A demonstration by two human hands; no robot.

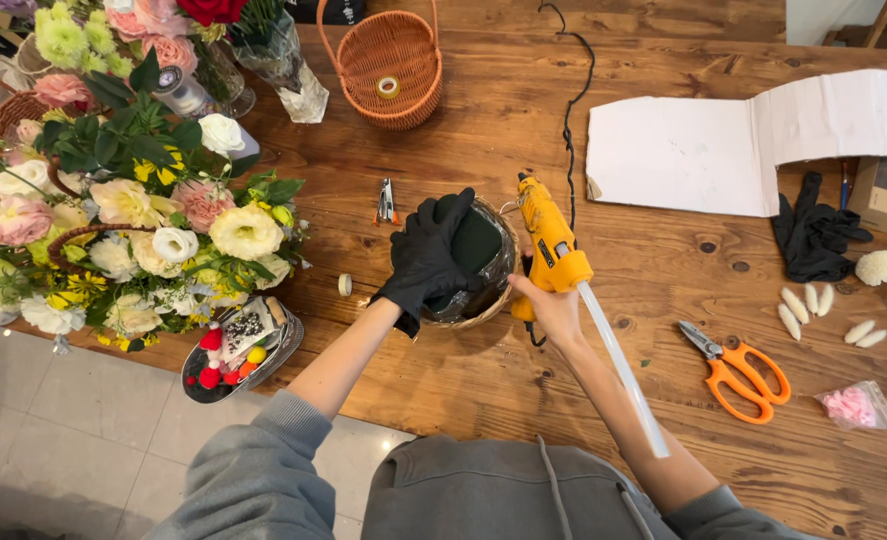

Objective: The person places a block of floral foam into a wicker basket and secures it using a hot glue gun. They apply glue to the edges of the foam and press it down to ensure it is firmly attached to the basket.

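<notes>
Now gloved left hand (426,262) grips dark green foam (476,240); right hand (549,305) clamps yellow glue gun (552,240).

a grey hoodie with pushed-up sleeves is worn; the left hand (426,255) is black-gloved, the right hand (554,312) bare.
</notes>
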